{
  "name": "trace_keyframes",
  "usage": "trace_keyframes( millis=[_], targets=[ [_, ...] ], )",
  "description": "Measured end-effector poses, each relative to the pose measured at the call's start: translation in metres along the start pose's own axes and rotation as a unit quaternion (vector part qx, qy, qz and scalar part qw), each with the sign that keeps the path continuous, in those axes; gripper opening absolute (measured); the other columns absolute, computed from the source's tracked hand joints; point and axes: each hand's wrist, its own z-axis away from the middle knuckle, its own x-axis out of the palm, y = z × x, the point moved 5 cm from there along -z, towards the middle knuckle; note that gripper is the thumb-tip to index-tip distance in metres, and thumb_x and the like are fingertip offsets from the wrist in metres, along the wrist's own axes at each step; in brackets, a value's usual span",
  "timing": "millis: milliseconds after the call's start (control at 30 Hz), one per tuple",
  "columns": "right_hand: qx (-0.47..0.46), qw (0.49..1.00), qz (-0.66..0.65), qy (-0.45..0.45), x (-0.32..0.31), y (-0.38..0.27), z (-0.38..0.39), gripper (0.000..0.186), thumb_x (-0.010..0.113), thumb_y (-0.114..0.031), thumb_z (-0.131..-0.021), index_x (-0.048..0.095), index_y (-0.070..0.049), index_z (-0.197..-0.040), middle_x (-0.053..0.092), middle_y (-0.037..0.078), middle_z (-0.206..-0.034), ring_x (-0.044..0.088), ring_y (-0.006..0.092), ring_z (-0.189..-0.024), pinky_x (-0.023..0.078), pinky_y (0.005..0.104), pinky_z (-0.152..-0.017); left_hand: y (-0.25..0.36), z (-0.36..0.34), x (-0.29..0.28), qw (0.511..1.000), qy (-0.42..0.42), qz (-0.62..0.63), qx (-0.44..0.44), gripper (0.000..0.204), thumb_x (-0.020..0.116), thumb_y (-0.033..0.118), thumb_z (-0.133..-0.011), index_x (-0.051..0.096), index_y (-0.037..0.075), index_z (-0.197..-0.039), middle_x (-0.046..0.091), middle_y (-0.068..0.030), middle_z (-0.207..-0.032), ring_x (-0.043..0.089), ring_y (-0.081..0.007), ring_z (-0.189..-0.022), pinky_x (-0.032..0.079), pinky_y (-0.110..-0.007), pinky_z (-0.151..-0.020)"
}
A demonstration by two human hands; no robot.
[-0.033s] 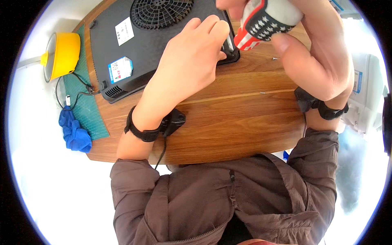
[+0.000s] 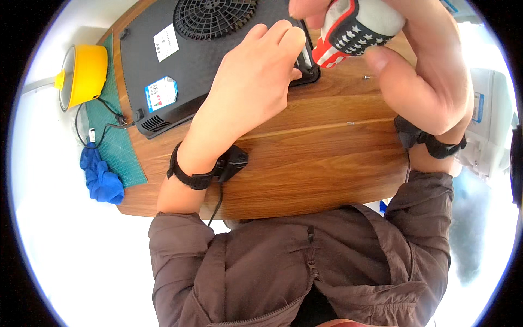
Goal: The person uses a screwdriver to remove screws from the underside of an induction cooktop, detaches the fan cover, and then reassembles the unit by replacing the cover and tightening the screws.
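Note:
A black appliance housing [image 2: 207,68] lies on the table with a round fan grille [image 2: 215,16], vent slots and stickers facing up; it looks like an overturned induction cooker. My left hand [image 2: 256,76] rests over its right edge, fingers curled and closed; what they grip, if anything, is hidden beneath them. Above the housing's right end, my right hand [image 2: 430,82] is wrapped round a rounded red, white and black thing with white stars [image 2: 357,32]. It looks like a tool body, but its working end is not visible. Two small screws, one [image 2: 366,77] farther and one [image 2: 350,123] nearer, lie below it.
At the left, a yellow pot [image 2: 87,73] stands beside a green cutting mat [image 2: 122,158]. A black cord [image 2: 109,124] runs from the housing across the mat. A blue cloth [image 2: 101,177] hangs at the wooden table's [image 2: 305,169] left edge. Pale containers [image 2: 485,109] stand at the right.

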Motion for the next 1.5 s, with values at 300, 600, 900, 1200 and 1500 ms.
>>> trace_keyframes(
  millis=[300, 600, 900, 1200, 1500],
  targets=[
    [-0.003, 1.0, -0.004, 0.012, -0.006, 0.007, -0.004, 0.018, 0.065, -0.009, -0.092, 0.069, -0.002, -0.107, 0.068, 0.012, -0.092, 0.067, 0.0253, -0.085, 0.054, 0.0352, -0.075, 0.003, -0.002, -0.004, 1.0, -0.017, -0.016, -0.008, 0.029, 0.075, 0.008, -0.083, 0.055, 0.003, -0.104, 0.06, -0.0126, -0.104, 0.058, -0.0353, -0.098, 0.051, -0.043, -0.086],
    [-0.028, 1.0, 0.003, 0.003, 0.002, 0.001, 0.004, 0.017, 0.065, -0.009, -0.091, 0.069, -0.002, -0.106, 0.068, 0.012, -0.092, 0.067, 0.0255, -0.085, 0.054, 0.0352, -0.075, -0.005, 0.009, 0.001, 0.998, -0.043, 0.002, -0.052, 0.017, 0.066, 0.004, -0.082, 0.069, 0.001, -0.099, 0.07, -0.0191, -0.097, 0.064, -0.0438, -0.099, 0.052, -0.05, -0.087],
    [-0.115, 0.988, 0.082, -0.063, 0.014, -0.009, -0.012, 0.017, 0.065, -0.009, -0.091, 0.069, -0.002, -0.105, 0.068, 0.012, -0.092, 0.067, 0.0257, -0.085, 0.054, 0.0352, -0.075, 0.004, 0.001, -0.005, 0.998, -0.042, -0.019, -0.032, 0.037, 0.075, 0.007, -0.083, 0.059, 0.001, -0.116, 0.063, -0.0157, -0.114, 0.061, -0.0381, -0.101, 0.051, -0.045, -0.089],
    [-0.188, 0.961, 0.164, -0.12, 0.016, -0.02, -0.016, 0.016, 0.065, -0.009, -0.091, 0.069, -0.001, -0.105, 0.067, 0.012, -0.091, 0.067, 0.0259, -0.085, 0.054, 0.0352, -0.075, 0.004, 0.002, -0.007, 0.999, -0.032, -0.005, -0.022, 0.025, 0.07, 0.011, -0.089, 0.065, 0.001, -0.11, 0.067, -0.0221, -0.11, 0.061, -0.0436, -0.107, 0.048, -0.049, -0.092],
    [-0.191, 0.955, 0.184, -0.129, 0.01, -0.023, -0.012, 0.016, 0.065, -0.008, -0.09, 0.069, -0.001, -0.104, 0.067, 0.012, -0.091, 0.067, 0.0261, -0.085, 0.054, 0.0352, -0.075, 0.011, -0.009, -0.008, 0.999, -0.049, -0.017, -0.016, 0.03, 0.071, 0.009, -0.086, 0.059, 0.002, -0.113, 0.063, -0.0203, -0.109, 0.058, -0.0418, -0.108, 0.047, -0.047, -0.094]
  ],
)
